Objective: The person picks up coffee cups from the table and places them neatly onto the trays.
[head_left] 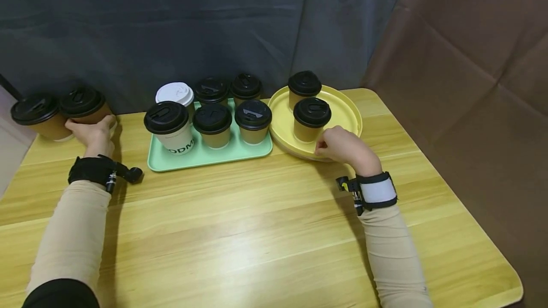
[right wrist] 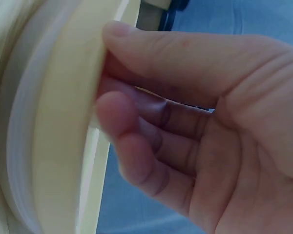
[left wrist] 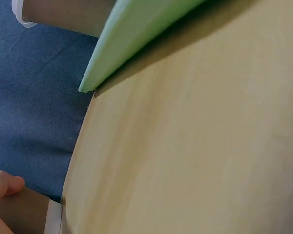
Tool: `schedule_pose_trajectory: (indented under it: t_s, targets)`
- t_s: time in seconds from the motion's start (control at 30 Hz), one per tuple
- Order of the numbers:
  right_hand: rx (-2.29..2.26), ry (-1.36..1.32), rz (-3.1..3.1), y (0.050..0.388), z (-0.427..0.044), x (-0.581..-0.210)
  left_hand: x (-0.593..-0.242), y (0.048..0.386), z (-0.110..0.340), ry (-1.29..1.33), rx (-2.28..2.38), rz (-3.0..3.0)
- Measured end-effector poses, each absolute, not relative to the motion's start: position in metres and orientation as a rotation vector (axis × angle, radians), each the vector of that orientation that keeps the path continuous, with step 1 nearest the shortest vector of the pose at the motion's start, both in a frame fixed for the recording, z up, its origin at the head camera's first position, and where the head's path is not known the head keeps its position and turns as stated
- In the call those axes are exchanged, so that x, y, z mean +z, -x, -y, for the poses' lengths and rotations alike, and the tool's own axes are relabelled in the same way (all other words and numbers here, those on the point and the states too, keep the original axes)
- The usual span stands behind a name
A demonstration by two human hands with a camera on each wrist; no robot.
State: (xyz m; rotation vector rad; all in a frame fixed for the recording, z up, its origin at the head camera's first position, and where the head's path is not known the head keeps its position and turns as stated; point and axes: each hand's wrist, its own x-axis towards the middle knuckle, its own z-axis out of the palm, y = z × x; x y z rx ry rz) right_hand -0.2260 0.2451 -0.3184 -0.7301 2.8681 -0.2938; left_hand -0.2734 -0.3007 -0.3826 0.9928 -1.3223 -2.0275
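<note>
At the table's far left, my left hand (head_left: 94, 134) grips a brown paper cup (head_left: 87, 115) with a black lid. Its thumb (left wrist: 7, 185) lies against the cup's side in the left wrist view. Another black-lidded brown cup (head_left: 51, 125) stands directly to its left. My right hand (head_left: 344, 146) is at the near right edge of a round yellow tray (head_left: 342, 103). In the right wrist view its thumb and curled fingers (right wrist: 119, 114) pinch the tray's rim (right wrist: 63, 117). Two black-lidded brown cups (head_left: 306, 132) stand on this tray.
A green rectangular tray (head_left: 210, 158) sits between the hands with several lidded cups, among them a white cup (head_left: 177, 139) with dark lettering and one with a white lid (head_left: 174, 93). Dark cloth (head_left: 192, 23) hangs behind the wooden table (head_left: 239, 232); brown cloth (head_left: 484, 84) hangs right.
</note>
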Motion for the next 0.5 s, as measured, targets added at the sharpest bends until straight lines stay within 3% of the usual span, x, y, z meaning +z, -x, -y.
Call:
schedule_pose_trajectory:
  t_s: [0.5]
  targets:
    - [-0.227,0.777,-3.021,0.223,-0.202,-0.335,-0.386,0.270,0.305,-1.000,-1.907,1.521]
